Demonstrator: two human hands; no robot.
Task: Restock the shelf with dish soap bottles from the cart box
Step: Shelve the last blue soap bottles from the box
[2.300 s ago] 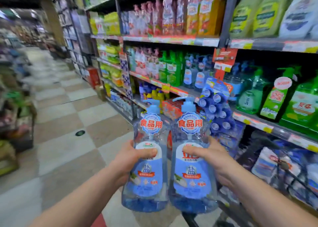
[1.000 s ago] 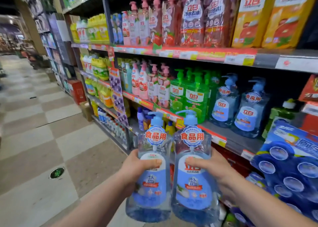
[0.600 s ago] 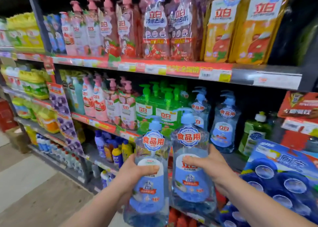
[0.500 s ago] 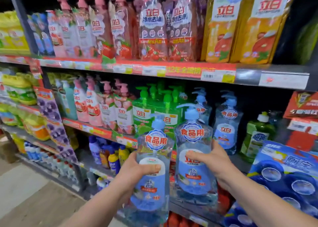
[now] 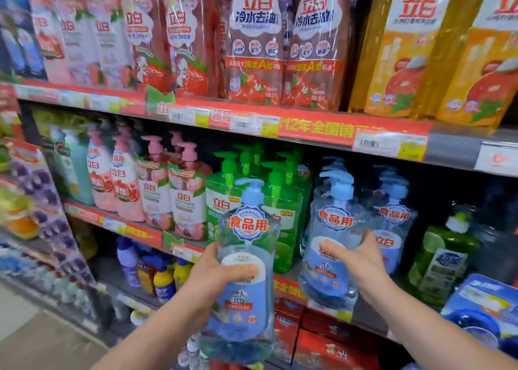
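Observation:
I hold two clear blue dish soap bottles with pump tops. My left hand [image 5: 221,274] grips the left bottle [image 5: 246,274] by its middle, in front of the green bottles and out from the shelf. My right hand [image 5: 356,260] grips the right bottle [image 5: 333,238], whose base is at the middle shelf's front edge [image 5: 344,315], just left of the matching blue bottles [image 5: 392,221] standing there. The cart box is not in view.
Green pump bottles [image 5: 283,201] and pink ones [image 5: 157,190] fill the middle shelf to the left. A green-yellow bottle [image 5: 443,257] stands right of the blue row. Large refill packs line the upper shelf [image 5: 280,123]. Red boxes [image 5: 330,347] sit below.
I have stepped closer to the shelf. My right hand has carried its bottle up and right to the blue row on the middle shelf. The left bottle stays held in front.

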